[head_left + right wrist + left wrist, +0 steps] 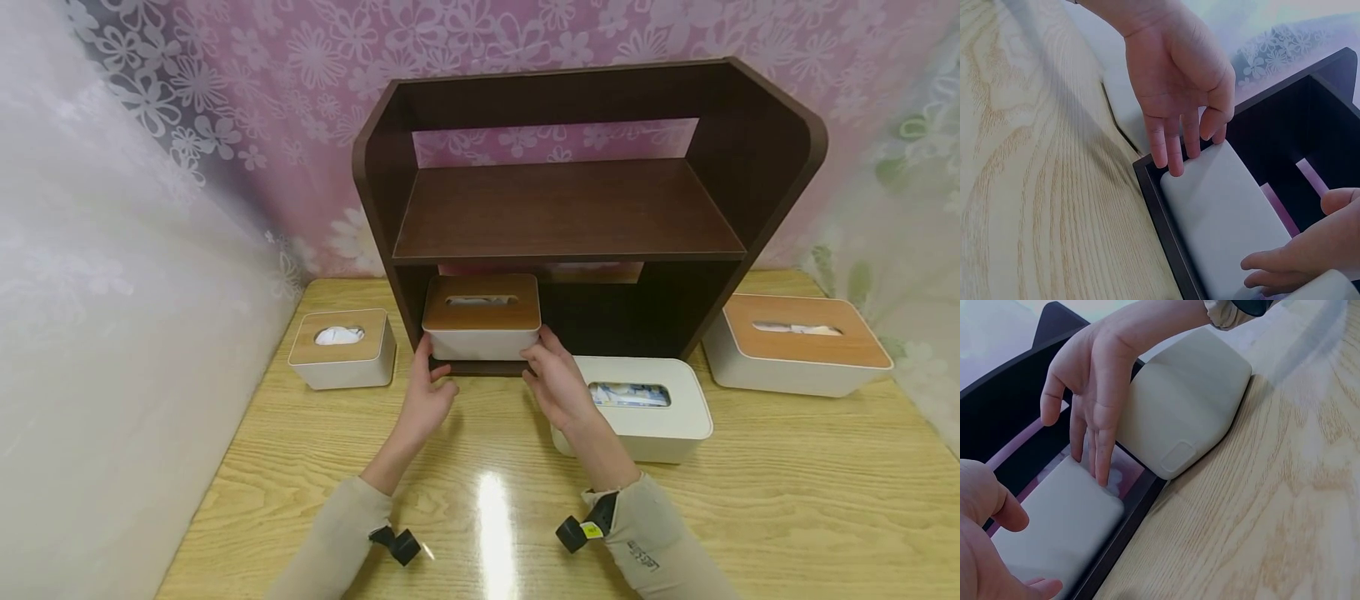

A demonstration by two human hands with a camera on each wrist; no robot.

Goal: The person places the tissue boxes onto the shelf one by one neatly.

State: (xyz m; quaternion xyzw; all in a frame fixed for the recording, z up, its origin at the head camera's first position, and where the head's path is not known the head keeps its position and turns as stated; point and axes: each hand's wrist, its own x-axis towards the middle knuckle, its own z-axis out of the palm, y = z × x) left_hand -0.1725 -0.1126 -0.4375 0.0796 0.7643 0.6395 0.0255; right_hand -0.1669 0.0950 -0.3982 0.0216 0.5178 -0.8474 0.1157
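A tissue box [484,343] with a white body and a brown wood-look lid sits on the lower level of a dark brown shelf [568,212], at its left side. My left hand [431,397] is at the box's left end, fingers fairly straight against it and thumb standing off. At the right end, the straight fingers of my right hand [557,379] touch the box. Both wrist views show the box's white body [1066,519] between the two hands. Under my right forearm stands an all-white tissue box [652,421], partly hidden by that hand.
A smaller wood-lidded tissue box [341,371] stands left of the shelf, near the wall. Another wood-lidded box [795,371] stands to its right. All rest on a light wood table [300,450]. The shelf's upper board [562,208] overhangs the lower level.
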